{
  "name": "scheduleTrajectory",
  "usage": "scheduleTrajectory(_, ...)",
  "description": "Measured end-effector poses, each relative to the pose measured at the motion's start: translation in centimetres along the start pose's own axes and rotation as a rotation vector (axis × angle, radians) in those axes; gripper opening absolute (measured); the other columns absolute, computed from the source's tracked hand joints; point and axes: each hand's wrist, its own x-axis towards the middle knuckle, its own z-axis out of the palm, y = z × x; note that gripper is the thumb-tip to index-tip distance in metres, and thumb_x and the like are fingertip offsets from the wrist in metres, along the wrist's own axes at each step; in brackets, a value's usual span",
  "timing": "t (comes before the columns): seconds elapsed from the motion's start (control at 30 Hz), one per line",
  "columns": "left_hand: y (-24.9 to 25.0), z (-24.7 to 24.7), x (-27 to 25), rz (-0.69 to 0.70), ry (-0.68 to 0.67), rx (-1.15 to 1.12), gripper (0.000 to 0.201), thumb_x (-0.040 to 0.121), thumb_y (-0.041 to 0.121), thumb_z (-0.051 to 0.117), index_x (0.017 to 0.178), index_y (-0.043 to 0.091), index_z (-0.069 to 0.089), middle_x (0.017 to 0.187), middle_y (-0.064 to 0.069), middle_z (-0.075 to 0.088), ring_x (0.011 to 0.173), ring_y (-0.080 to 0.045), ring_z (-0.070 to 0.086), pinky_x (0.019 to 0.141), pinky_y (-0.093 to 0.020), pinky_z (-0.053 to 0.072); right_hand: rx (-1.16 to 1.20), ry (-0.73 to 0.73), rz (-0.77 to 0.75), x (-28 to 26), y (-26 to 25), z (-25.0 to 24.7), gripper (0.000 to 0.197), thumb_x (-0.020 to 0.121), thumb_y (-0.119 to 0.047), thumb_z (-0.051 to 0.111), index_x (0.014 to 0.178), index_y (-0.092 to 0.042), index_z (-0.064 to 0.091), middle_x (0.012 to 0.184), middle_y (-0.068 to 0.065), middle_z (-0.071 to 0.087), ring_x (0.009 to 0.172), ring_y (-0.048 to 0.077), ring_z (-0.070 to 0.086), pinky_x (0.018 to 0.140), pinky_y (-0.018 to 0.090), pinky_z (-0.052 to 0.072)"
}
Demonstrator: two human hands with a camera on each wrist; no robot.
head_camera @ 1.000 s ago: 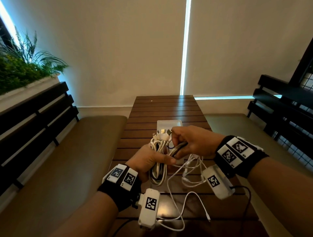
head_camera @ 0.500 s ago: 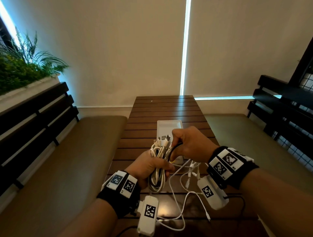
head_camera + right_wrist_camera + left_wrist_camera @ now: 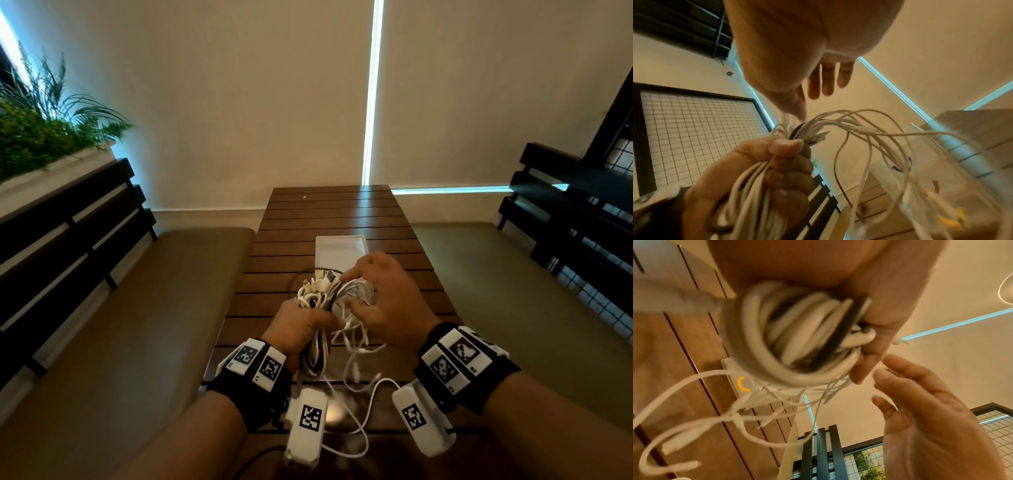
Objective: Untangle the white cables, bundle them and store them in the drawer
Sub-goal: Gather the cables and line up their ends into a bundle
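Fingers point(image 3: 301, 322) gripping cables point(image 3: 317, 301), drawer point(image 3: 340, 251) behind

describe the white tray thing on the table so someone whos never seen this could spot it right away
Start at the long slatted wooden table between the two cushioned benches. Midway along it, just beyond the hands, lies the shallow white rectangular tray. It lies flat on the slats, unlike the cable bundle that the left hand grips above the table.

The cable bundle point(image 3: 317, 308) sits in the left hand point(image 3: 298, 329) above the near half of the table point(image 3: 329, 219), with loose cable ends point(image 3: 356, 404) hanging below it down onto the tabletop. The right hand point(image 3: 383, 301) is just to the right of the bundle, and a tray point(image 3: 340, 251) lies on the table right behind both hands. Benches run along both sides of the table, and there's a planter point(image 3: 44, 137) up behind the left one.
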Motion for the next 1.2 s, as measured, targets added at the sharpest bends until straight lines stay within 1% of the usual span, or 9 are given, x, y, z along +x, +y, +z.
scheduleTrajectory(0.1,-0.2,-0.2,0.3,0.027,0.057,-0.037,0.017,0.072,-0.012,0.065,0.089,-0.009,0.068,0.08,-0.025,0.069,0.067,-0.034,0.067,0.067,-0.04,0.055,0.271,-0.119,0.329,-1.0,-0.9,0.3,0.024,0.078,-0.031,0.077,0.085,-0.014,0.061,0.081,0.001,0.064,0.071,0.013,0.059,0.063,0.022,0.049)
scheduleTrajectory(0.17,-0.4,-0.2,0.5,0.059,0.085,-0.101,0.02,0.074,-0.007,0.066,0.093,-0.011,0.067,0.091,-0.034,0.066,0.076,-0.04,0.066,0.074,-0.048,0.054,0.47,-0.469,0.553,-1.5,-1.4,0.9,0.04,0.075,-0.044,0.078,0.093,-0.011,0.064,0.086,0.007,0.07,0.074,0.017,0.066,0.071,0.032,0.054)
scheduleTrajectory(0.23,-0.5,0.2,0.5,0.096,0.095,-0.163,0.023,0.075,0.0,0.069,0.097,-0.009,0.068,0.097,-0.035,0.066,0.083,-0.043,0.067,0.079,-0.051,0.055,0.76,-0.622,0.634,-2.0,-1.9,2.0,0.045,0.075,-0.037,0.08,0.108,-0.011,0.063,0.104,0.018,0.07,0.089,0.024,0.067,0.083,0.043,0.052)
scheduleTrajectory(0.37,-0.7,0.9,0.7,0.118,0.093,-0.215,0.028,0.075,0.011,0.073,0.099,-0.003,0.071,0.099,-0.028,0.07,0.094,-0.04,0.069,0.085,-0.049,0.055,0.95,-0.558,0.603,-1.8,-2.7,3.4,0.04,0.081,-0.013,0.073,0.118,-0.017,0.057,0.119,0.019,0.066,0.107,0.036,0.065,0.095,0.058,0.049)
scheduleTrajectory(0.57,-1.0,0.5,0.8,-0.011,-0.037,-0.254,0.056,0.065,0.022,0.079,0.114,-0.001,0.065,0.113,-0.024,0.067,0.106,-0.037,0.065,0.091,-0.048,0.05,0.833,-0.485,0.558,-1.7,-2.1,3.7,0.048,0.071,-0.007,0.079,0.116,-0.01,0.062,0.11,0.019,0.069,0.101,0.035,0.068,0.091,0.057,0.052)
scheduleTrajectory(0.77,-1.2,1.2,1.0,-0.012,-0.029,-0.257,0.045,0.071,0.017,0.072,0.111,-0.003,0.066,0.101,-0.022,0.07,0.097,-0.036,0.068,0.079,-0.042,0.053,0.839,-0.489,0.7,-1.5,-2.2,4.4,0.039,0.062,0.011,0.061,0.101,0.007,0.064,0.097,0.035,0.065,0.088,0.051,0.064,0.084,0.064,0.051)
scheduleTrajectory(0.97,-1.7,1.5,0.6,0.104,-0.029,-0.133,0.034,0.071,0.014,0.073,0.103,0.006,0.071,0.099,-0.013,0.074,0.097,-0.026,0.07,0.084,-0.036,0.052,0.882,-0.441,0.691,-2.5,-2.4,5.4,0.038,0.068,0.024,0.057,0.082,-0.009,0.069,0.083,0.014,0.071,0.077,0.026,0.07,0.065,0.036,0.057)
scheduleTrajectory(1.1,-1.6,1.7,0.9,0.11,-0.002,-0.129,0.031,0.072,0.01,0.076,0.102,0.004,0.071,0.096,-0.014,0.074,0.092,-0.026,0.071,0.076,-0.031,0.054,0.847,-0.327,0.701,-2.9,-2.9,6.8,0.028,0.056,0.014,0.059,0.066,-0.01,0.072,0.073,0.02,0.068,0.065,0.039,0.061,0.056,0.038,0.048)
scheduleTrajectory(1.2,-1.3,1.9,1.1,0.074,-0.002,-0.145,0.026,0.07,0.012,0.079,0.095,0.006,0.072,0.08,-0.006,0.075,0.07,-0.014,0.07,0.061,-0.023,0.052,0.803,-0.29,0.743,-2.8,-3.2,7.3,0.018,0.049,0.0,0.06,0.063,-0.009,0.069,0.071,0.025,0.064,0.057,0.036,0.054,0.05,0.035,0.041)
